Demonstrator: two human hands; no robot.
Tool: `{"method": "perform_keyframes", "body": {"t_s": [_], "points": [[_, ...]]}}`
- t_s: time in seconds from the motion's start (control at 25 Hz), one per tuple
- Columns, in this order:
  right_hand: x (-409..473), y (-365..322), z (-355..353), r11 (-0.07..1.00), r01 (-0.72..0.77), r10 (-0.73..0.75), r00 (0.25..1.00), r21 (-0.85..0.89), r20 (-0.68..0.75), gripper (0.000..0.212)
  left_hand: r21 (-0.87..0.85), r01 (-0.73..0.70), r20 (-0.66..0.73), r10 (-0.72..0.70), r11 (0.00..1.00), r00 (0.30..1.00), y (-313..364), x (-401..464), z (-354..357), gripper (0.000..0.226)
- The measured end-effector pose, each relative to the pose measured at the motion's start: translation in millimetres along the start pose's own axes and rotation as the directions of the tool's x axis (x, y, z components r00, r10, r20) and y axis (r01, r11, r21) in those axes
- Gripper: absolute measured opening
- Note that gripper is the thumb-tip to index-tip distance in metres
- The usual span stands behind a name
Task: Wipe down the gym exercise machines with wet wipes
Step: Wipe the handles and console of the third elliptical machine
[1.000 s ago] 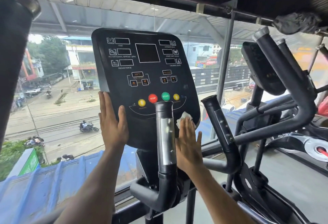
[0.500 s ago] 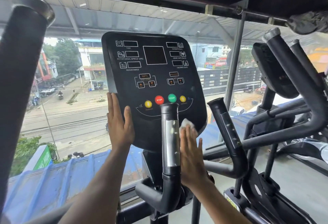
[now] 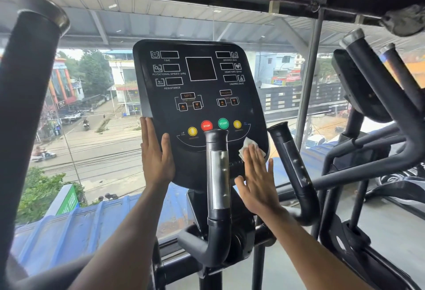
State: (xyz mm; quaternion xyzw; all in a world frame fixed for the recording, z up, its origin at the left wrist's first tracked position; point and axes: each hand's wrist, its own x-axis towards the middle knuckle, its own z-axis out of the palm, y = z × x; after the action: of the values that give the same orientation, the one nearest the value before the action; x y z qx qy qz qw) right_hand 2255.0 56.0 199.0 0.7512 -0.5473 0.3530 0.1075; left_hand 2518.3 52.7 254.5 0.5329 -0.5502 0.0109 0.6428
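Observation:
The black console (image 3: 200, 96) of an elliptical machine faces me, with dark displays and red, green and yellow buttons. My left hand (image 3: 156, 158) rests flat against the console's lower left edge, thumb on its face. My right hand (image 3: 257, 179) lies flat with straight, spread fingers and presses a white wet wipe (image 3: 247, 148) onto the console's lower right corner. Only the wipe's upper part shows above my fingertips. A black grip with a silver sensor strip (image 3: 218, 181) stands between my hands.
A second short grip (image 3: 292, 165) rises just right of my right hand. A thick black swing handle (image 3: 27, 105) stands at far left. Another machine's console and handles (image 3: 379, 96) fill the right. A glass wall behind overlooks a street.
My right hand has slid the wipe a little to the right and up along the console's lower right corner. The left hand stays on the left edge. The camera view has shifted slightly.

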Motion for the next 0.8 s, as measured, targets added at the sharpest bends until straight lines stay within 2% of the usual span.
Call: {"method": "perform_keyframes", "body": {"t_s": [0.04, 0.12, 0.2, 0.24, 0.32, 0.4, 0.48, 0.52, 0.6, 0.68, 0.76, 0.8], "points": [[-3, -14, 0, 0.998, 0.063, -0.063, 0.998, 0.024, -0.012, 0.079, 0.000, 0.000, 0.002, 0.000, 1.000, 1.000, 0, 0, 0, 0.065], [-18, -48, 5, 0.950, 0.289, -0.286, 0.957, 0.119, -0.045, 0.073, 0.006, -0.001, 0.004, 0.001, 1.000, 1.000, -1, 0, -1, 0.065], [-28, -70, 8, 0.895, 0.325, -0.336, 0.942, 0.307, -0.018, 0.069, 0.011, 0.001, 0.008, -0.001, 1.000, 1.000, -2, 1, -1, 0.065], [-31, -72, 8, 0.889, 0.331, -0.360, 0.932, 0.316, 0.037, 0.069, 0.014, 0.002, 0.009, -0.002, 1.000, 1.000, -2, 0, -1, 0.066], [-30, -52, 8, 0.899, 0.429, -0.434, 0.899, 0.085, 0.056, 0.070, 0.023, 0.004, 0.017, -0.004, 1.000, 1.000, -1, -1, -1, 0.066], [-25, -23, 7, 0.929, 0.361, -0.360, 0.933, -0.085, 0.021, 0.072, 0.033, 0.012, 0.026, -0.013, 0.999, 1.000, 1, 0, -1, 0.067], [-19, -7, 2, 0.973, 0.218, -0.218, 0.976, -0.076, 0.012, 0.079, 0.066, 0.050, 0.049, -0.054, 0.997, 0.997, 6, 1, -3, 0.068], [-18, -9, 1, 0.973, 0.213, -0.210, 0.977, -0.093, 0.049, 0.081, 0.097, 0.080, 0.076, -0.088, 0.992, 0.993, 11, 1, -6, 0.068], [-21, -20, 3, 0.933, 0.337, -0.321, 0.938, -0.128, 0.131, 0.079, 0.185, 0.126, 0.150, -0.155, 0.975, 0.977, 21, -6, -14, 0.070], [-23, -32, 5, 0.877, 0.474, -0.459, 0.874, -0.074, 0.162, 0.073, 0.260, 0.150, 0.241, -0.215, 0.954, 0.947, 34, -21, -26, 0.071], [-17, -37, 4, 0.854, 0.520, -0.507, 0.840, -0.020, 0.194, 0.074, 0.318, 0.104, 0.304, -0.205, 0.942, 0.930, 60, -44, -48, 0.071], [-13, -38, 4, 0.850, 0.527, -0.514, 0.834, -0.014, 0.201, 0.076, 0.353, 0.038, 0.336, -0.165, 0.935, 0.927, 76, -55, -62, 0.070]]}}
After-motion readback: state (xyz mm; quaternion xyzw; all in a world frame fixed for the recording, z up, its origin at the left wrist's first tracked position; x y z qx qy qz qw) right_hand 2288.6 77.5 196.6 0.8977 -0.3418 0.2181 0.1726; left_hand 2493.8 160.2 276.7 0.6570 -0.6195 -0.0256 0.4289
